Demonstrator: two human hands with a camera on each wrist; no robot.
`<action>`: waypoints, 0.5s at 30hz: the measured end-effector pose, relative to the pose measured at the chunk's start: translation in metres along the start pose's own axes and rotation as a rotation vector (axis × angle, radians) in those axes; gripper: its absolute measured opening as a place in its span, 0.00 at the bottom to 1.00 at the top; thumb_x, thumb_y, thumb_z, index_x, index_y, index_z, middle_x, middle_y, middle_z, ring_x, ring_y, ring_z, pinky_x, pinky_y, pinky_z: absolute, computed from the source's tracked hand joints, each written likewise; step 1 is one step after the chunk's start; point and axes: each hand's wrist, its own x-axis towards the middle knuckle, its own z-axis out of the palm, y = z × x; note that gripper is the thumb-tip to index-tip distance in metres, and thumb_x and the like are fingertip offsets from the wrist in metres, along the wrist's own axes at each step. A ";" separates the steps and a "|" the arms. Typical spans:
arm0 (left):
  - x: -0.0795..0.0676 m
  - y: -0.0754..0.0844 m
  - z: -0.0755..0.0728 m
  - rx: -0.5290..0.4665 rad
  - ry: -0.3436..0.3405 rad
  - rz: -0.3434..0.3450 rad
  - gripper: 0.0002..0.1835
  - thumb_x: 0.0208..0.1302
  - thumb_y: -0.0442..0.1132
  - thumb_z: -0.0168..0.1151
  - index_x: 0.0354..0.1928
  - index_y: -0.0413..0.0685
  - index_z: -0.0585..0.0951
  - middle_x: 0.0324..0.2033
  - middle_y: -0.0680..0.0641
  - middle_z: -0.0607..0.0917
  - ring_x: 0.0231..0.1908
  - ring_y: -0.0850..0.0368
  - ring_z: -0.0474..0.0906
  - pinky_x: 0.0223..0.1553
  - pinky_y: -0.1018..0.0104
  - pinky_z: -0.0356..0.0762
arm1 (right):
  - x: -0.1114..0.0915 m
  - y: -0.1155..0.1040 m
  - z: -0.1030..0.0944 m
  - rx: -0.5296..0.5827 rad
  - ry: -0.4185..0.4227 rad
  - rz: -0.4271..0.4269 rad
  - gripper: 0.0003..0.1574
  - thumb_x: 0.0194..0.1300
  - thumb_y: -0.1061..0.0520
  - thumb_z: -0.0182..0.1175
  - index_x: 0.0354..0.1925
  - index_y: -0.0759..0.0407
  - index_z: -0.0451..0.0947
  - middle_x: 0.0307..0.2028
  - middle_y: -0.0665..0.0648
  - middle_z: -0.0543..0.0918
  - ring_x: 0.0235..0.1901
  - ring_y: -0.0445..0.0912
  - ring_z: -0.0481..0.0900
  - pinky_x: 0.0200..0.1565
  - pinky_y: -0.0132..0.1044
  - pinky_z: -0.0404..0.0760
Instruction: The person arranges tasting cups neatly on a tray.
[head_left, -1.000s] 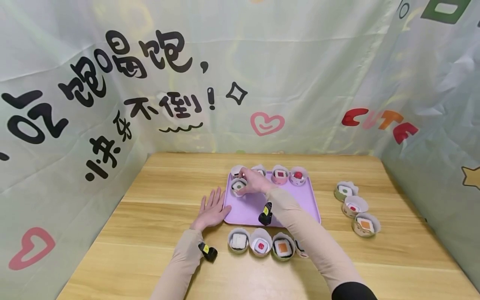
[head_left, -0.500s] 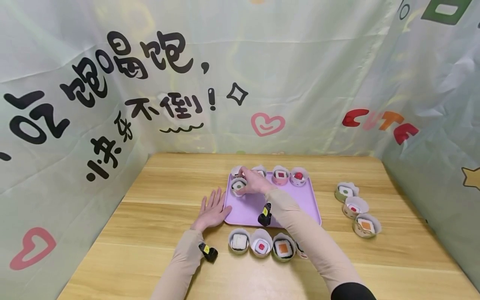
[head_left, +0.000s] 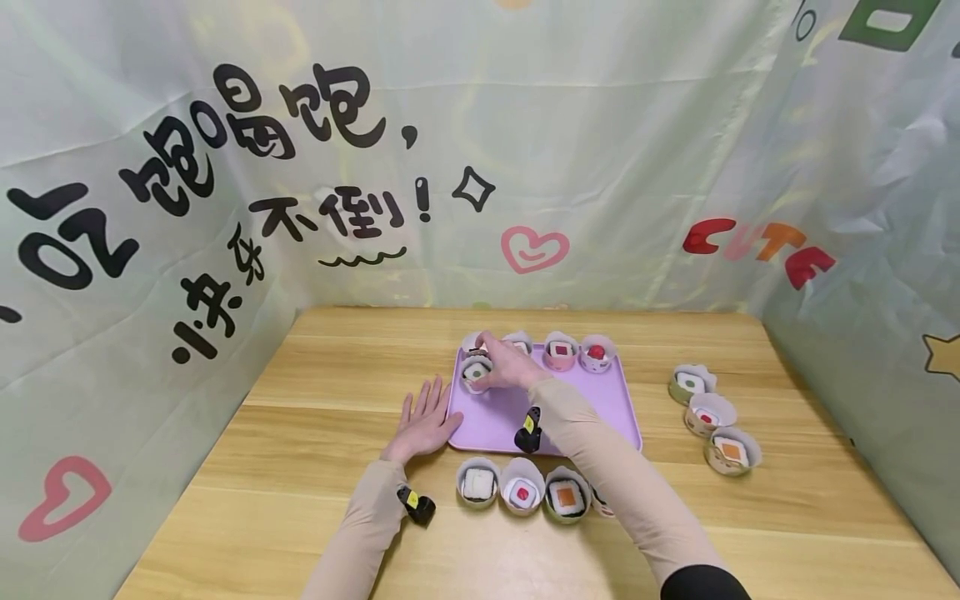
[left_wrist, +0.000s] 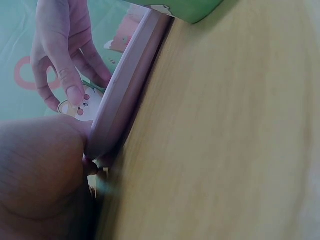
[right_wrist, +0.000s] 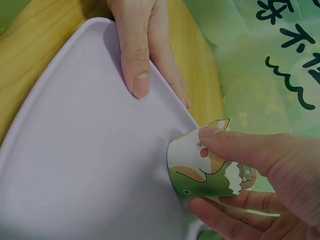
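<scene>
A lilac tray (head_left: 611,390) lies on the wooden table. My right hand (head_left: 508,364) holds a paper cup (right_wrist: 197,160) at the tray's left side, thumb on one side and fingers on the other. The cup is green and white with a cartoon animal face. Inside it sits a square rice piece (head_left: 476,372) with a green centre, like sushi. The cup's base meets the tray floor. My left hand (head_left: 423,427) lies with fingers spread on the table, its thumb (right_wrist: 141,82) over the tray's left rim.
Behind the held cup, a row includes a pink cup (head_left: 560,354) and one with a red topping (head_left: 597,353). Before the tray stand several filled cups (head_left: 522,487), one partly behind the right sleeve. Three more cups (head_left: 709,414) stand right. A printed cloth (head_left: 600,150) surrounds the table.
Almost nothing differs. My right hand shifts very slightly at the same cup, and my left hand stays at the tray's rim.
</scene>
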 end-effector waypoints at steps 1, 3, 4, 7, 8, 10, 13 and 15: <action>0.000 0.000 0.000 -0.002 0.001 0.000 0.38 0.78 0.60 0.36 0.81 0.50 0.46 0.81 0.45 0.37 0.81 0.46 0.28 0.79 0.43 0.20 | 0.000 0.000 0.000 -0.001 0.000 0.000 0.43 0.52 0.51 0.78 0.61 0.58 0.68 0.49 0.63 0.84 0.48 0.57 0.82 0.52 0.49 0.81; 0.000 0.000 0.000 -0.001 0.001 0.000 0.38 0.78 0.60 0.36 0.81 0.50 0.46 0.81 0.45 0.37 0.81 0.46 0.28 0.79 0.43 0.20 | 0.000 -0.001 0.000 -0.004 0.000 0.002 0.43 0.52 0.50 0.78 0.61 0.58 0.68 0.50 0.64 0.84 0.49 0.57 0.82 0.53 0.50 0.81; 0.000 0.000 0.001 -0.001 0.003 0.001 0.38 0.78 0.60 0.36 0.81 0.49 0.46 0.81 0.44 0.37 0.81 0.46 0.28 0.79 0.43 0.20 | -0.001 -0.001 0.000 -0.006 -0.001 0.005 0.43 0.53 0.50 0.78 0.61 0.58 0.68 0.51 0.64 0.84 0.50 0.58 0.82 0.53 0.50 0.81; 0.000 0.000 0.001 -0.002 0.010 0.003 0.38 0.78 0.60 0.36 0.81 0.49 0.46 0.81 0.44 0.37 0.81 0.46 0.28 0.79 0.42 0.21 | -0.001 -0.001 0.001 -0.009 -0.003 0.009 0.43 0.53 0.50 0.78 0.62 0.57 0.68 0.51 0.64 0.84 0.51 0.58 0.82 0.54 0.51 0.81; 0.000 0.000 0.002 -0.002 0.011 0.003 0.38 0.78 0.60 0.36 0.81 0.49 0.46 0.81 0.44 0.37 0.81 0.46 0.28 0.79 0.42 0.21 | -0.001 -0.001 0.001 -0.009 -0.003 0.012 0.44 0.53 0.50 0.78 0.62 0.57 0.68 0.51 0.64 0.84 0.51 0.58 0.82 0.54 0.51 0.81; 0.001 -0.001 0.002 -0.002 0.012 0.004 0.38 0.78 0.59 0.36 0.81 0.49 0.46 0.81 0.44 0.37 0.81 0.45 0.29 0.79 0.42 0.21 | -0.001 -0.001 0.001 -0.007 -0.004 0.013 0.44 0.53 0.50 0.78 0.63 0.57 0.68 0.53 0.64 0.83 0.52 0.58 0.82 0.55 0.51 0.80; 0.002 -0.002 0.003 0.005 0.006 0.001 0.38 0.78 0.59 0.36 0.81 0.50 0.45 0.81 0.44 0.37 0.81 0.46 0.28 0.79 0.42 0.21 | -0.001 -0.001 0.001 -0.001 -0.002 0.009 0.45 0.53 0.51 0.78 0.64 0.58 0.68 0.55 0.65 0.83 0.55 0.59 0.81 0.58 0.52 0.80; 0.003 -0.003 0.003 0.008 0.002 -0.001 0.38 0.78 0.59 0.36 0.81 0.50 0.45 0.81 0.44 0.36 0.81 0.46 0.28 0.79 0.42 0.20 | -0.001 -0.001 0.001 -0.002 -0.001 0.005 0.47 0.52 0.51 0.78 0.65 0.58 0.68 0.57 0.65 0.82 0.57 0.59 0.81 0.59 0.52 0.79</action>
